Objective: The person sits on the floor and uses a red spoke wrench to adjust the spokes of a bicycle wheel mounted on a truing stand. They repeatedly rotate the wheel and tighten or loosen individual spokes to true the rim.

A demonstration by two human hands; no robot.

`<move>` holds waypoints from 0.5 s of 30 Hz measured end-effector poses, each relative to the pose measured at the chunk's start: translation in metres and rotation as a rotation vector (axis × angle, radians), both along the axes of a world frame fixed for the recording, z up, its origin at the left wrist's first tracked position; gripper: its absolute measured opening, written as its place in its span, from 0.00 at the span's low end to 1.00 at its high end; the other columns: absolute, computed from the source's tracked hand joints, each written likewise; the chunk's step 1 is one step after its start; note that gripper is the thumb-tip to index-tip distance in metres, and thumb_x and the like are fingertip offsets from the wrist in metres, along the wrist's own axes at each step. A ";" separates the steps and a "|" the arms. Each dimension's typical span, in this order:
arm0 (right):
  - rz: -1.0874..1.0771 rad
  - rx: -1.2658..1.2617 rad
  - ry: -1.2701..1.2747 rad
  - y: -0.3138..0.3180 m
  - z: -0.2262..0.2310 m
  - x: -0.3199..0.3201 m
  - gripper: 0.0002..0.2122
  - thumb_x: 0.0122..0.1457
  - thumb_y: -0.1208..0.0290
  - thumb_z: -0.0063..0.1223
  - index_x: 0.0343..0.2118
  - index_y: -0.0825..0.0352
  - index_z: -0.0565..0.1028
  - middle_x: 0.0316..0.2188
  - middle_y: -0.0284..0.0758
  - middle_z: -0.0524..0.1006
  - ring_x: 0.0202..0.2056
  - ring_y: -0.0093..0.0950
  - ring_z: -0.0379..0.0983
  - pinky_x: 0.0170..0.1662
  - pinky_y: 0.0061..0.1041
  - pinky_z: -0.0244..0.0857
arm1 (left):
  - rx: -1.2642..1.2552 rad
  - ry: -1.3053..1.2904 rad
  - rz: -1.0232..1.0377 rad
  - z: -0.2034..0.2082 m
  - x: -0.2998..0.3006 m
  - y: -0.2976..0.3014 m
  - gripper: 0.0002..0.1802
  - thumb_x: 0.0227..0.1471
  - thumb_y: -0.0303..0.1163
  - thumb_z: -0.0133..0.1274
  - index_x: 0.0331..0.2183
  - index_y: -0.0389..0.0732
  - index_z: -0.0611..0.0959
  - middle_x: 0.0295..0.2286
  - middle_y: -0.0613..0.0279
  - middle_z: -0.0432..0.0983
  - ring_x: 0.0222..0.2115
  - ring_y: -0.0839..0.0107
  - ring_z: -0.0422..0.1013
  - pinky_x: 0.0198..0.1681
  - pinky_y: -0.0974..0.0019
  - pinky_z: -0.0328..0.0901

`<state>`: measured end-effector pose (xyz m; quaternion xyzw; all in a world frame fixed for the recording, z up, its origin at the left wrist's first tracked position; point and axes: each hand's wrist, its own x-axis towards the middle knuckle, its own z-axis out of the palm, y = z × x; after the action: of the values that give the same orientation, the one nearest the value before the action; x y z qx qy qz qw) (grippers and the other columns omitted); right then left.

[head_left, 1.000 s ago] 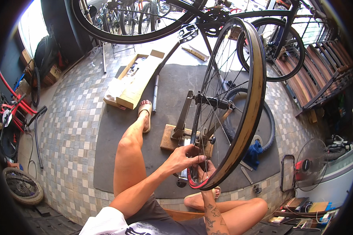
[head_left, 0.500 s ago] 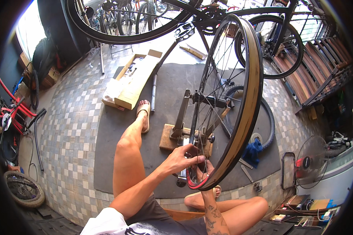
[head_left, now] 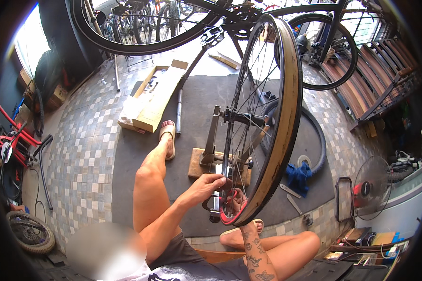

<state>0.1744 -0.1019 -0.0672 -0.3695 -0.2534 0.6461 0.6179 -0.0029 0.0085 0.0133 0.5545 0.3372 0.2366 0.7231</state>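
Note:
A spoked bicycle wheel (head_left: 291, 107) without a tyre, its rim lined with a tan band, stands upright in a metal truing stand (head_left: 211, 140) on a wooden block (head_left: 195, 164). At the wheel's near lower side, my left hand (head_left: 202, 188) is closed, thumb and fingertips pressed together on the rim edge. Beyond the spokes, my right hand (head_left: 239, 200) reaches up from below with curled fingers. A small red piece (head_left: 235, 193) shows at its fingertips; spokes and rim partly cover them, so what they grip is unclear. Red also marks the rim's lowest part.
A black bicycle (head_left: 241, 21) hangs across the top. An opened cardboard box (head_left: 150, 114) lies left of the mat (head_left: 173, 201). Right of the stand are a loose tyre (head_left: 321, 140), a blue cloth (head_left: 297, 177) and flat wrenches (head_left: 293, 202). A fan (head_left: 370, 187) stands farther right.
My left hand has drawn away from my right, with its fingertips now together at the rim. My right hand has shifted slightly left, and red now shows at its fingers. The whole view has shifted slightly.

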 end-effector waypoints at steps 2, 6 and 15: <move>-0.047 -0.002 -0.035 -0.002 0.001 0.000 0.19 0.64 0.75 0.66 0.56 0.66 0.76 0.46 0.35 0.84 0.43 0.23 0.82 0.46 0.25 0.79 | -0.045 -0.063 0.010 0.002 -0.005 0.000 0.27 0.74 0.47 0.48 0.53 0.32 0.83 0.44 0.64 0.83 0.45 0.76 0.75 0.53 0.67 0.70; -0.113 -0.136 -0.053 -0.007 0.005 -0.001 0.22 0.62 0.77 0.67 0.59 0.67 0.72 0.47 0.36 0.84 0.44 0.23 0.82 0.50 0.24 0.77 | -0.076 -0.154 0.028 0.025 -0.006 -0.003 0.26 0.70 0.46 0.55 0.55 0.33 0.82 0.43 0.63 0.84 0.44 0.76 0.76 0.52 0.66 0.71; -0.203 -0.004 -0.550 -0.010 0.055 -0.003 0.10 0.61 0.76 0.67 0.43 0.71 0.80 0.35 0.33 0.86 0.38 0.19 0.81 0.42 0.23 0.75 | -0.019 -0.022 0.039 0.034 -0.004 -0.012 0.24 0.62 0.36 0.65 0.54 0.31 0.81 0.43 0.58 0.85 0.44 0.72 0.79 0.50 0.63 0.73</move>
<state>0.1717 -0.1115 -0.0120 -0.5553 -0.3720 0.4571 0.5868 -0.0064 -0.0032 0.0474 0.5381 0.3424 0.2533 0.7273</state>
